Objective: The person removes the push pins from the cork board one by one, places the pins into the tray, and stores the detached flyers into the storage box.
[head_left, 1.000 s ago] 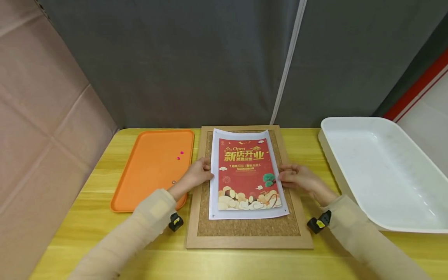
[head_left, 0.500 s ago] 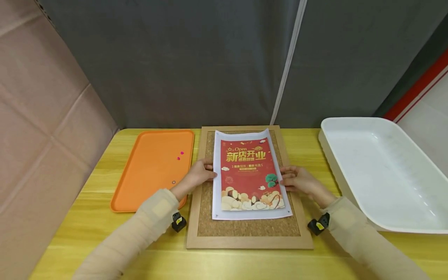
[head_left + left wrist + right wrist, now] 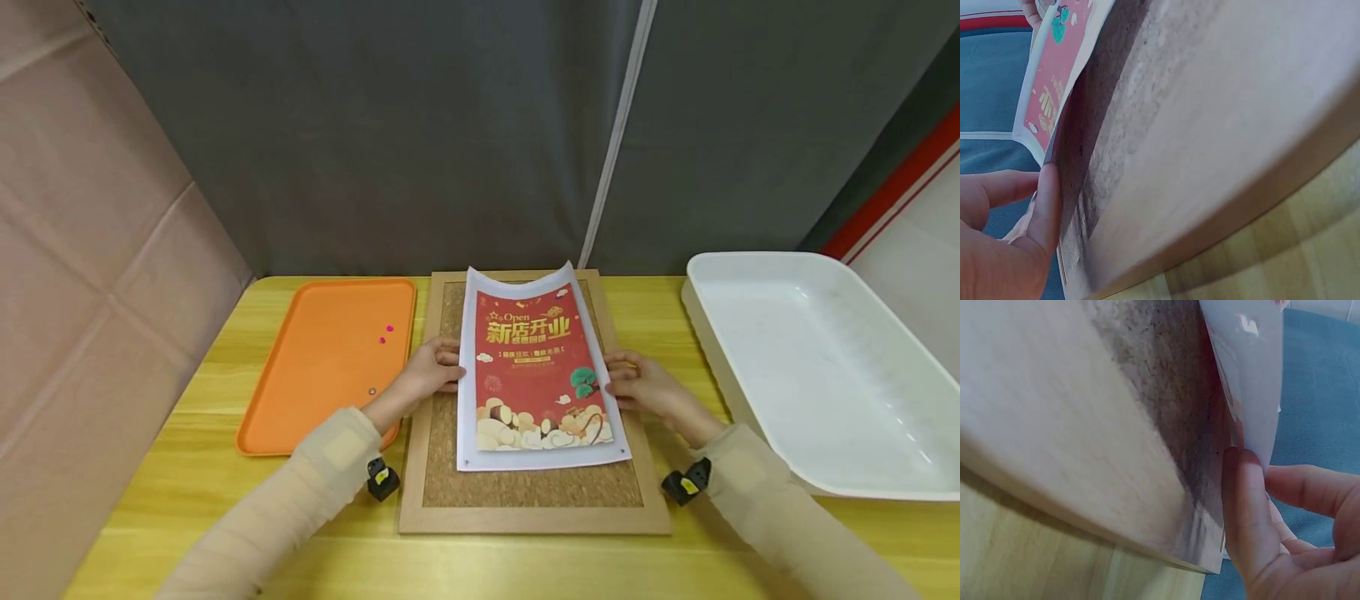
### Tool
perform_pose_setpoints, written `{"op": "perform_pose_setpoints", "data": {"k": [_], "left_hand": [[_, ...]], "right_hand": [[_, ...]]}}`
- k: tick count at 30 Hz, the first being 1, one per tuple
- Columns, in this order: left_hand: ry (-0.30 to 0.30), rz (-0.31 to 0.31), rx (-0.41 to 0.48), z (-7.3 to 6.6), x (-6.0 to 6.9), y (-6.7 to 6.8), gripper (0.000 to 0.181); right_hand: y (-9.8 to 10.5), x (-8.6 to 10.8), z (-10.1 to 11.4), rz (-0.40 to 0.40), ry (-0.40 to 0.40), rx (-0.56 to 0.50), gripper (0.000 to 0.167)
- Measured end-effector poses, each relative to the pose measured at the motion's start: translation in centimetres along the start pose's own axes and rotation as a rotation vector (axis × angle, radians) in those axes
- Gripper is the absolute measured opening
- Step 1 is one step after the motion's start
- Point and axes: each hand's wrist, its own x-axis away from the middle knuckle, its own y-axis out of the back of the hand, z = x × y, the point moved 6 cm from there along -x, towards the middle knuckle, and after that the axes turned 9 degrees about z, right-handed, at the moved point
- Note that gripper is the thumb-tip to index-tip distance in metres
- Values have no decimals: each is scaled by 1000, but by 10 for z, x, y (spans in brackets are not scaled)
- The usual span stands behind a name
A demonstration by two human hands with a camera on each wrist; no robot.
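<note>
A red poster with a white border (image 3: 534, 375) is held over a wood-framed cork board (image 3: 534, 493), its far edge sagging in the middle and its far corners curling up. My left hand (image 3: 429, 369) pinches the poster's left edge; in the left wrist view, thumb and finger (image 3: 1047, 200) meet on it, and a gap shows between sheet and cork. At the opposite edge my right hand (image 3: 651, 388) pinches the sheet; fingertips (image 3: 1249, 472) grip the bent border in the right wrist view. Small dark marks sit at the poster's near corners.
Left of the board lies an orange tray (image 3: 322, 375) with two small pink pieces (image 3: 386, 333) and a small round metallic piece (image 3: 372, 391). A deep white basin (image 3: 840, 367) stands at the right. A grey curtain (image 3: 420, 133) hangs behind the yellow wooden table (image 3: 360, 558).
The poster has shifted slightly right over the board, and its far corners have risen and curl more. My left hand moved a little right with it; my right hand followed slightly.
</note>
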Motion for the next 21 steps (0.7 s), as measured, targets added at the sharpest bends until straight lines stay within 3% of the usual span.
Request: {"op": "perform_pose_setpoints", "data": {"k": [9,15,21], "left_hand": [[-56,-52,51,-9,5,8,47],[-110,-56,115,-24,8,8,43],[-140,-68,146,-42,9,3,42]], "right_hand": [[10,4,11,-65,60,16,56],[21,11,23,-119,99,22,55],[35,23,35,-184,107,107,52]]}}
